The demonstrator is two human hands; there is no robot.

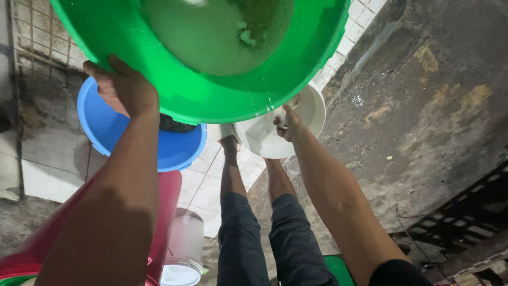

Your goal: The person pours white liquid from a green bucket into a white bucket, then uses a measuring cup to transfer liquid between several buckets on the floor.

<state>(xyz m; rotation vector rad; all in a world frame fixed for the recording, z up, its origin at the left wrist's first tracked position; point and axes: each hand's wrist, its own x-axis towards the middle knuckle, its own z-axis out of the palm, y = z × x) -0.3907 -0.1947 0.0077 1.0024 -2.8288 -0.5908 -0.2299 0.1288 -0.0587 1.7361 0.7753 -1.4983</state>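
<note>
A large green basin (206,100) fills the top of the head view, tilted toward me, with cloudy water and a few bits inside. My left hand (124,87) grips its rim on the left. My right hand (286,123) holds the rim on the lower right side, partly hidden by the basin. Water runs down the basin's inner wall toward a white bucket (312,108) below it. My two legs in dark trousers (264,238) stand on the floor underneath.
A blue basin (106,127) sits on the tiled floor at left. A red bucket (164,212) and a small white bucket (182,254) stand at lower left. Stained concrete floor (423,106) spreads to the right; a dark metal grate (465,212) lies at lower right.
</note>
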